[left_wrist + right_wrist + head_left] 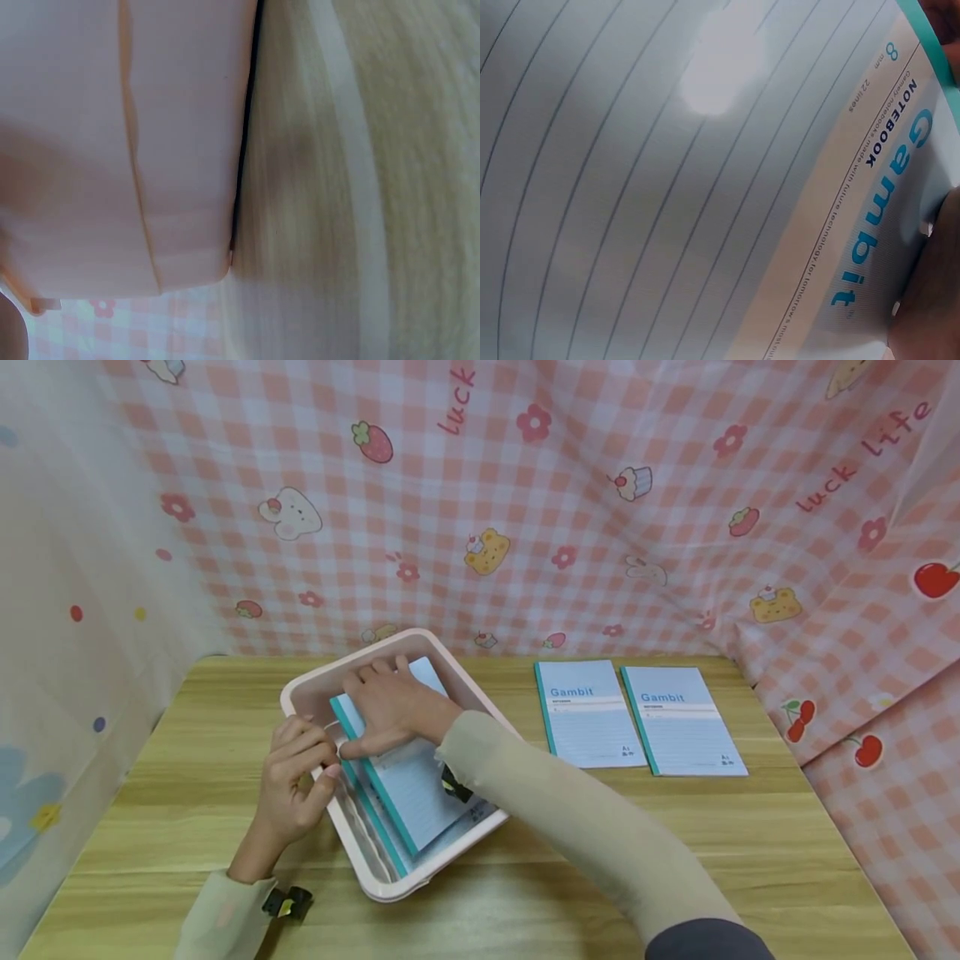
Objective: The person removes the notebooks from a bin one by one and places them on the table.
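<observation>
A pale pink plastic bin [363,870] sits at an angle on the table. My left hand [296,777] grips its left rim, fingers over the edge. Inside, my right hand [393,710] spreads over a light blue Gambit notebook [427,797] with a teal spine, holding it with the thumb at the spine edge and fingers at the top edge. Another teal-spined notebook [386,839] lies beneath, mostly covered. The right wrist view shows the held notebook's lined cover [667,187] up close; the left wrist view shows the bin's outer wall [187,150].
Two more Gambit notebooks, a nearer-middle one [592,727] and a right one [686,735], lie side by side right of the bin. Behind the wooden table [570,877] hangs a pink checked cloth [450,485]; a pale curtain [82,568] hangs at left.
</observation>
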The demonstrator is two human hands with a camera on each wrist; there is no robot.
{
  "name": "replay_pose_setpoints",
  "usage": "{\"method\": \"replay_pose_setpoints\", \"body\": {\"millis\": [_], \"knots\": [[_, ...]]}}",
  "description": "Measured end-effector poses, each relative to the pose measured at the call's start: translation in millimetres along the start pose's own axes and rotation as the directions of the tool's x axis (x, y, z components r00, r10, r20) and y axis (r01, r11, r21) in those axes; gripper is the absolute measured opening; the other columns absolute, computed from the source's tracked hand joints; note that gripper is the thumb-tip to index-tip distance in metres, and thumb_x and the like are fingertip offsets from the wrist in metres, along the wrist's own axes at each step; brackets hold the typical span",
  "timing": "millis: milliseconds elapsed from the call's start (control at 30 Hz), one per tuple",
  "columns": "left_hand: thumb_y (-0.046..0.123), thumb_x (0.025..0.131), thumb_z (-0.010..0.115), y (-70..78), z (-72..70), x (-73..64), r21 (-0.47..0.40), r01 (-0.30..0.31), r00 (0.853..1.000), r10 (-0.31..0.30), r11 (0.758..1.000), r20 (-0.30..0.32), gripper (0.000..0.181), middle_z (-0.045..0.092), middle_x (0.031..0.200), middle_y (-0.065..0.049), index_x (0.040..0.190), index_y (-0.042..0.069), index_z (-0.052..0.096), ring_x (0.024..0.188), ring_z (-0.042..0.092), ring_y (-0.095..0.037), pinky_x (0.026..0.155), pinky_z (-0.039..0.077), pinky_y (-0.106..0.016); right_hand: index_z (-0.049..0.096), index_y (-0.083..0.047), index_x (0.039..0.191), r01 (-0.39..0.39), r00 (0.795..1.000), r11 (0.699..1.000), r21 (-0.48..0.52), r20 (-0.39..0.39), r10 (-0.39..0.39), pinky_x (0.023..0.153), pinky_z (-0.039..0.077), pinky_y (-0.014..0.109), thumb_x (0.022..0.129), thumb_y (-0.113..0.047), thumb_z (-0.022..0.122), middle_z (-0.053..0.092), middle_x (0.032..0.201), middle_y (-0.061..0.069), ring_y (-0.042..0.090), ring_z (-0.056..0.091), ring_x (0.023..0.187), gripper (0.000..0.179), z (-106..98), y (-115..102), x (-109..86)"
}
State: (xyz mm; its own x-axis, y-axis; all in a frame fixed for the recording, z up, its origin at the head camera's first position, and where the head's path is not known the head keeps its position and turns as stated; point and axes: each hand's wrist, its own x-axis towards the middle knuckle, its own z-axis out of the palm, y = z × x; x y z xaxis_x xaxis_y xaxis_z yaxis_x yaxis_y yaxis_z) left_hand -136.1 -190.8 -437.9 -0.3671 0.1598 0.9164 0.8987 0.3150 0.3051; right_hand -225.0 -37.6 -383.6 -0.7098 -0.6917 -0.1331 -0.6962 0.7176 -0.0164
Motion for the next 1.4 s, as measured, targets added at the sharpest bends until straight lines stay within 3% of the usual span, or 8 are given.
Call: {"method": "replay_pose_setpoints", "body": {"millis": [267, 533, 667, 933, 1400], "knots": [[0.031, 0.100, 0.054, 2.3, 0.9, 2.7, -0.006, -0.009, 1.000, 0.009, 1.000, -0.005, 0.045, 0.053, 0.066, -0.004, 0.061, 0.010, 0.055, 0.076, 0.044, -0.025, 0.094, 0.034, -0.038, 0.043, -0.019, 0.142, 0.019, 0.998, 1.000, 0.010, -0.053, -0.019, 0.102, 0.028, 0.045, 0.084, -0.076, 0.053, 0.050, 0.145, 0.002, 0.019, 0.045, 0.128, 0.082, -10, 0, -5.1], [0.030, 0.099, 0.055, 2.4, 1.5, 3.2, -0.011, -0.006, 1.000, 0.006, 1.000, -0.008, 0.044, 0.051, 0.065, -0.003, 0.059, 0.012, 0.052, 0.075, 0.044, -0.023, 0.098, 0.035, -0.038, 0.046, -0.021, 0.132, 0.033, 0.996, 0.999, 0.020, -0.089, -0.031, 0.095, 0.031, 0.044, 0.083, -0.083, 0.046, 0.057, 0.127, -0.001, 0.018, 0.048, 0.112, 0.080, -24, 1, -12.6], [0.029, 0.098, 0.054, 1.6, 1.7, 2.8, -0.011, -0.008, 1.000, 0.007, 1.000, -0.007, 0.043, 0.051, 0.064, -0.003, 0.059, 0.012, 0.053, 0.075, 0.043, -0.023, 0.100, 0.034, -0.034, 0.044, -0.020, 0.139, 0.029, 0.996, 0.999, 0.035, -0.089, -0.026, 0.100, 0.032, 0.046, 0.083, -0.083, 0.046, 0.054, 0.132, 0.000, 0.020, 0.047, 0.119, 0.084, -30, 2, -16.0], [0.030, 0.099, 0.054, -0.1, 1.7, 0.6, -0.003, -0.001, 1.000, 0.001, 1.000, -0.002, 0.043, 0.051, 0.065, -0.003, 0.059, 0.012, 0.052, 0.075, 0.043, -0.023, 0.095, 0.034, -0.043, 0.043, -0.023, 0.117, 0.013, 0.991, 0.998, 0.054, -0.135, -0.006, 0.091, 0.029, 0.040, 0.081, -0.077, 0.054, 0.050, 0.113, -0.006, 0.016, 0.043, 0.105, 0.066, -49, 6, -24.2], [0.021, 0.091, 0.055, -5.2, 0.4, -3.9, 0.003, 0.010, 1.000, -0.010, 1.000, 0.005, 0.033, 0.053, 0.067, -0.004, 0.060, 0.012, 0.053, 0.076, 0.042, -0.023, 0.098, 0.033, -0.038, 0.044, -0.024, 0.116, 0.003, 0.979, 0.995, 0.095, -0.203, 0.016, 0.087, 0.029, 0.037, 0.081, -0.068, 0.059, 0.050, 0.103, -0.005, 0.014, 0.045, 0.097, 0.058, -90, 12, -47.5]]}}
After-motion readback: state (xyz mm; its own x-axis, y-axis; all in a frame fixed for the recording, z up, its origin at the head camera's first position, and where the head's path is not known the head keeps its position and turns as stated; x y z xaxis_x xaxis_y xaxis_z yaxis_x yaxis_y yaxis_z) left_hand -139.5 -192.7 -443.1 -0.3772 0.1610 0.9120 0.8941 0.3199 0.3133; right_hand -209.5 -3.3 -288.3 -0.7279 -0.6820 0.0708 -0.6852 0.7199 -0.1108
